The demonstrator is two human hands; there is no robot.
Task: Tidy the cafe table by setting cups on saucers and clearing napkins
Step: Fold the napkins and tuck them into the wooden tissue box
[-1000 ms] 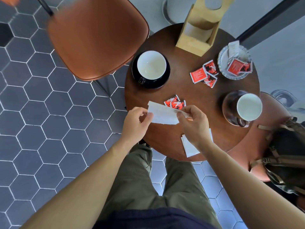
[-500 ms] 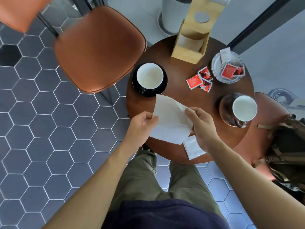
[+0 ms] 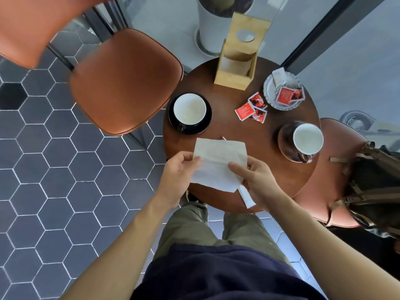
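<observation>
The fingers (image 3: pixel 195 159) of my left hand (image 3: pixel 177 169) pinch the left edge of an unfolded white napkin (image 3: pixel 218 164), thumb on top, while my right hand (image 3: pixel 257 180) grips its right edge, the thumb lying across the paper and the other fingers curled underneath. The napkin is stretched flat between both hands, held just above the near rim of a round dark wooden bench (image 3: pixel 270 131). A second white napkin (image 3: pixel 246 197) lies on the bench under my right hand, only its near corner showing. A sliver of something red and white peeks out past the far edge of the held napkin; I cannot tell what it is. Farther out on the left, a white-lined cup (image 3: pixel 189 108) sits on a black saucer (image 3: pixel 207 118). On the right, another white-lined cup (image 3: pixel 307 138) sits on a dark brown saucer (image 3: pixel 285 141). Between the two cups, toward the far side, several red sachets (image 3: pixel 251 109) lie loose on the wood. Beyond them a small glass dish (image 3: pixel 269 92) holds more red and white sachets. A light wooden napkin holder (image 3: pixel 236 72) stands at the far edge. An orange-brown chair (image 3: pixel 125 81) stands to the left on grey hexagon floor tiles (image 3: pixel 54 159), and a dark bag (image 3: pixel 374 182) rests on a chair to the right.
</observation>
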